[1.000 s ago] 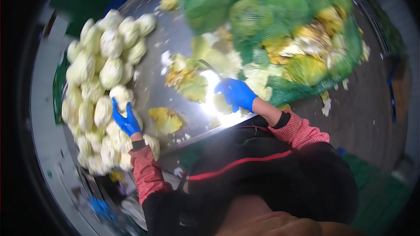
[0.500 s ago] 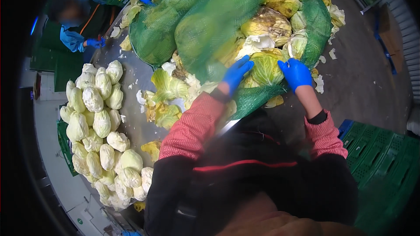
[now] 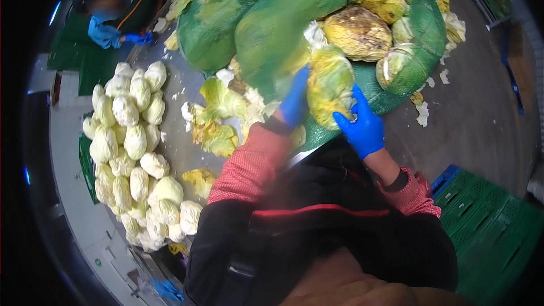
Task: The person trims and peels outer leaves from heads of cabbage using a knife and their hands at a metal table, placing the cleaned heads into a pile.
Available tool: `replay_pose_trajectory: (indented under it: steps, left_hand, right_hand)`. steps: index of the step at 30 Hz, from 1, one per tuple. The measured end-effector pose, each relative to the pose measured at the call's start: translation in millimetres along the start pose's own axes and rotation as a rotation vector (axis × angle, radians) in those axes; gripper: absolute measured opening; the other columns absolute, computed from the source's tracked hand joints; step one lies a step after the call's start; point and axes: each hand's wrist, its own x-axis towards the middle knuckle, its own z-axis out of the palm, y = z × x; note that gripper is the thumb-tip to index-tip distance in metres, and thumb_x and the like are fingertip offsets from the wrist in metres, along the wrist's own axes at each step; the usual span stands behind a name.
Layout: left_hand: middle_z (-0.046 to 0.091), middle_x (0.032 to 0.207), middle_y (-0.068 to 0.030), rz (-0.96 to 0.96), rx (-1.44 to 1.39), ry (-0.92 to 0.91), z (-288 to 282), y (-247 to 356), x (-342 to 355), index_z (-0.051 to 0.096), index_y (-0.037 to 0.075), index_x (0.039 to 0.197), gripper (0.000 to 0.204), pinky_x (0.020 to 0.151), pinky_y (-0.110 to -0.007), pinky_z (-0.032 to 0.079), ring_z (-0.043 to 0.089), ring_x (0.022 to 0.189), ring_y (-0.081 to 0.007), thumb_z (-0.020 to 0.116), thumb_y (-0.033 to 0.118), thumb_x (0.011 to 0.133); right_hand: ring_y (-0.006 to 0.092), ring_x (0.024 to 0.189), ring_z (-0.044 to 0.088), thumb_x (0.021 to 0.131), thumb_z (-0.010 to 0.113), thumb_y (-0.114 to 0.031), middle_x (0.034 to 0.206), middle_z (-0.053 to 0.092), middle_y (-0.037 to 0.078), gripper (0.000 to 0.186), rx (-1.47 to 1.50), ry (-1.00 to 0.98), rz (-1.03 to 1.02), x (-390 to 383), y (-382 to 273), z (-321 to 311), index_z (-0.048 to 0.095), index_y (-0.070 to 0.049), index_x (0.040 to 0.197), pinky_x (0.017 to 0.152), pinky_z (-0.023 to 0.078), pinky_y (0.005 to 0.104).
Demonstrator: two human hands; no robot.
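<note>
A yellow-green cabbage (image 3: 330, 88) is held upright between my two blue-gloved hands, over the near edge of a green mesh sack (image 3: 368, 88). My left hand (image 3: 295, 97), slightly blurred, presses along its left side. On the lower right side, the fingers and thumb of my right hand (image 3: 364, 127) grip it. Just beyond lies a browned, withered cabbage (image 3: 358, 33), with a yellowed cabbage (image 3: 383, 0) behind it. A paler cabbage (image 3: 395, 65) rests in the sack to the right.
Trimmed pale cabbages (image 3: 136, 141) are piled on the metal table (image 3: 175, 99) at left. Loose leaves (image 3: 221, 110) lie near my left arm. Across the table, a co-worker (image 3: 105, 31) in blue reaches toward the sack. Green crates (image 3: 481, 221) stand at right.
The cabbage has been turned upright and drawn left and toward me, away from the others. My right hand has moved lower and left. The co-worker's hand has reached farther over the sack.
</note>
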Motion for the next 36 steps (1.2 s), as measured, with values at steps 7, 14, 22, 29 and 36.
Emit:
replay_pose_trajectory:
  steps: [7, 14, 22, 29, 36]
  left_hand:
    - [0.041, 0.133, -0.0133, 0.276, -0.137, 0.289, -47.9, 51.4, -117.1, 0.031, 0.003, 0.136, 0.063, 0.103, -0.034, 0.034, 0.043, 0.121, -0.0230, 0.038, 0.048, 0.092]
    - [0.053, 0.111, -0.0072, 0.352, 0.280, 0.843, -172.3, 8.3, -179.7, 0.030, 0.004, 0.130, 0.062, 0.080, -0.030, 0.047, 0.053, 0.099, -0.0168, 0.064, 0.022, 0.081]
    - [0.030, 0.135, -0.0207, 0.263, 0.930, 1.030, -171.6, 21.7, -174.9, 0.017, -0.006, 0.136, 0.104, 0.100, -0.035, 0.033, 0.033, 0.124, -0.0286, 0.079, 0.034, 0.063]
    - [0.029, 0.136, -0.0198, 0.277, 0.578, 1.035, -202.6, 7.4, -181.9, 0.016, -0.003, 0.138, 0.097, 0.098, -0.034, 0.036, 0.034, 0.122, -0.0271, 0.076, 0.033, 0.069]
    - [0.034, 0.132, -0.0167, 0.406, 0.589, 1.272, -179.7, -7.0, -170.8, 0.018, -0.005, 0.136, 0.087, 0.099, -0.031, 0.031, 0.037, 0.118, -0.0231, 0.073, 0.022, 0.074]
  right_hand:
    - [0.0121, 0.061, 0.056, 0.071, 0.071, -0.008, 0.077, 0.060, 0.008, 0.064, 0.276, -0.237, -0.301, 7.7, -88.3, 56.9, 0.045, -0.005, 0.129, 0.058, 0.047, 0.0262]
    - [0.0168, 0.058, 0.057, 0.088, 0.052, -0.037, 0.087, 0.061, 0.007, 0.038, 0.547, -0.906, 0.563, 17.0, -79.6, 165.0, 0.052, -0.010, 0.115, 0.044, 0.044, 0.0276]
    - [0.0236, 0.063, 0.062, 0.087, 0.049, -0.027, 0.088, 0.062, 0.014, 0.033, 0.127, -0.878, 0.158, -16.4, -55.3, 179.1, 0.050, -0.015, 0.118, 0.061, 0.050, 0.0333]
    - [0.0321, 0.076, 0.062, 0.089, 0.043, -0.023, 0.095, 0.062, 0.015, 0.034, -0.006, -0.943, 0.001, -9.7, -76.4, 184.1, 0.049, -0.013, 0.121, 0.067, 0.049, 0.0401]
    - [0.0401, 0.074, 0.058, 0.087, 0.040, -0.016, 0.087, 0.060, 0.021, 0.016, -0.180, -0.895, -0.200, -3.4, -94.5, 196.2, 0.045, -0.004, 0.096, 0.062, 0.046, 0.0475]
